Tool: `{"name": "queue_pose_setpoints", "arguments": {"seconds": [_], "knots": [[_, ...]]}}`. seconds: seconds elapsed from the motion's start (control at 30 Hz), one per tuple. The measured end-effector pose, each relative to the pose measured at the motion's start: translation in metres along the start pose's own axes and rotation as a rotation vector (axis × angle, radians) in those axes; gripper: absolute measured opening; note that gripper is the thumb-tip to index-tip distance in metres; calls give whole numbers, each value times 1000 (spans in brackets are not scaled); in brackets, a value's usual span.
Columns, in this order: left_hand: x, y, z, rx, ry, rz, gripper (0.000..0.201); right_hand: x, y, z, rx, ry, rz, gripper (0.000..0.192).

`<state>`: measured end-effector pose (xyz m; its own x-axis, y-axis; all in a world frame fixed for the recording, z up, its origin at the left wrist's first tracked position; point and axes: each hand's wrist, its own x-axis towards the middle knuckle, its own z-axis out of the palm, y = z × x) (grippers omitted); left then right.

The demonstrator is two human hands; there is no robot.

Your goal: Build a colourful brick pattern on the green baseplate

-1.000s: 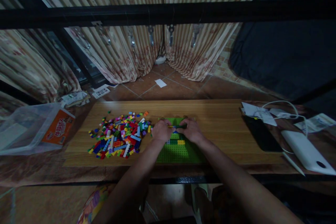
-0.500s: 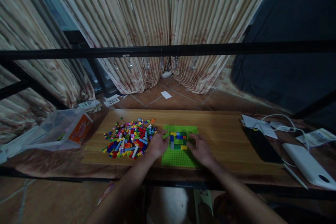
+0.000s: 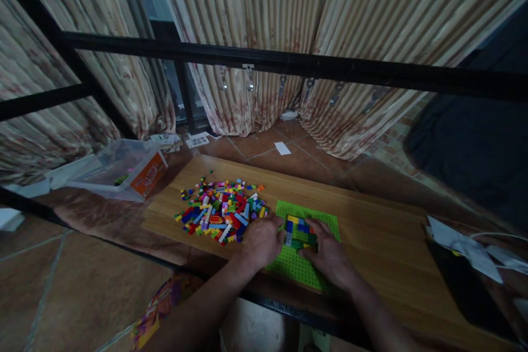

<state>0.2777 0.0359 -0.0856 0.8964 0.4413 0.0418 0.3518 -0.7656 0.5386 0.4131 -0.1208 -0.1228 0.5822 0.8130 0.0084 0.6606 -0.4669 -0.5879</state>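
— Both hands have slid nearer on the green baseplate (image 3: 304,272); left hand (image 3: 260,241) and right hand (image 3: 330,256) lie flat, gripping nothing.
— Its small brick build (image 3: 299,228) sits between them: light, rigid, best pinched by the edges.

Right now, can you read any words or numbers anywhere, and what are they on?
Orange label on the clear plastic box: it has print, but it is too blurred to read.
White card on the floor by the curtain: dark marks, too small to read.
White paper on the tiles: no print can be made out.
Bricks and green baseplate: no words or numbers show.
So nothing can be quoted.
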Motion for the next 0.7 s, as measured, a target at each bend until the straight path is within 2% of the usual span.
{"name": "queue_pose_setpoints", "arguments": {"seconds": [0.13, 0.27, 0.37, 0.5, 0.7], "knots": [[-4, 10, 3, 89, -51, 0, 21, -1, 2, -1, -56, 44, -32, 63], [-13, 18, 8, 93, -86, 33, 23, -8, -7, 3, -269, 138, -90, 57], [-19, 21, 13, 127, -113, 57, 23, -18, -15, 14, -389, 131, -141, 54], [-22, 20, 16, 131, -144, 74, 29, -28, -14, 29, -437, 112, -214, 56], [-23, 18, 18, 155, -108, 70, 26, -26, -8, 32, -450, 90, -221, 58]]}}
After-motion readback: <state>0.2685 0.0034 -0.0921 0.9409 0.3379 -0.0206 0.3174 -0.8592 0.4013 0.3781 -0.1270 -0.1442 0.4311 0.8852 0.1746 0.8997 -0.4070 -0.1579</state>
